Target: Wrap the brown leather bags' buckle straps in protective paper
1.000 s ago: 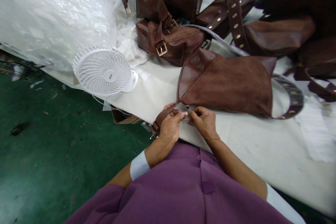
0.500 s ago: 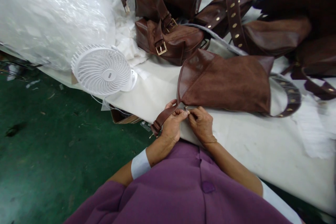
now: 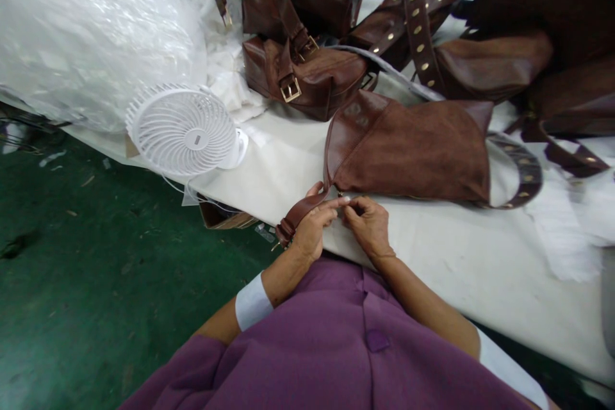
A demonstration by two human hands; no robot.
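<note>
A brown bag [image 3: 413, 150] with a suede middle and smooth leather corners lies on the table near its front edge. My left hand [image 3: 314, 224] is at the bag's lower left corner, its fingers around the brown buckled strap [image 3: 302, 208] and its index finger stretched toward my other hand. My right hand [image 3: 369, 224] is closed in a pinch just below the zipper end of the bag; what it pinches is too small to make out. The fingertips of both hands meet or nearly meet there.
On the left of the table [image 3: 480, 269] stand a white fan [image 3: 195, 138] and clear plastic wrapping [image 3: 96, 45]. Behind the bag lie a buckled brown bag [image 3: 312, 77] and studded straps [image 3: 418, 32]. White paper [image 3: 567, 230] lies at the right.
The view has shifted slightly. My left thumb and index finger have changed pose, with the index finger now stretched out toward my right fingertips. My right hand stays pinched in about the same place.
</note>
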